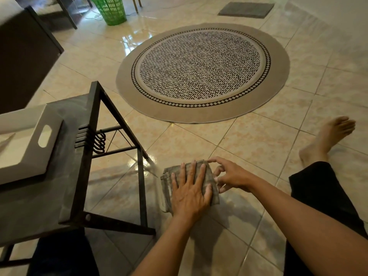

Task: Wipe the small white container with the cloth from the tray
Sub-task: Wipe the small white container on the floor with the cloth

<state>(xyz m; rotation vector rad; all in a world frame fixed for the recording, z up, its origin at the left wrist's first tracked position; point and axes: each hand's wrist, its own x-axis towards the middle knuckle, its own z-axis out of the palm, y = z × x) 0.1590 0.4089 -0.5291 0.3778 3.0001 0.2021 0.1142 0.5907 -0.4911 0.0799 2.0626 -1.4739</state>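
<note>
Cloth (209, 176) of a grey-green check lies folded on the tiled floor (249, 148), just right of the table's dark metal leg, in the only view, the head camera. The left hand (190, 193) lies flat on top of it, palm down, its fingers (192, 170) spread and straight, pressing the fabric rather than gripping it. The right hand (232, 175) sits at the cloth's right edge, its fingers (216, 160) loosely curled; the forefinger touches the far right corner, and the lower fingers are at the side edge, though whether they pinch the fabric cannot be told. Both bare forearms reach in from the lower right. The table (65, 176), with a dark marbled top and black frame, stands at the left, and a row of black hooks (99, 141) hangs from its side rail. On it rests a white tray (50, 124) with a slot handle cut in its wall, only partly in view at the left edge. The small white container does not show in this view. A bare foot (328, 136) and a dark trouser leg (322, 196) stretch out at the right. Farther off on the floor lie a round patterned rug (203, 72) and a grey mat (246, 9), with a green basket (110, 9) near the top edge.
</note>
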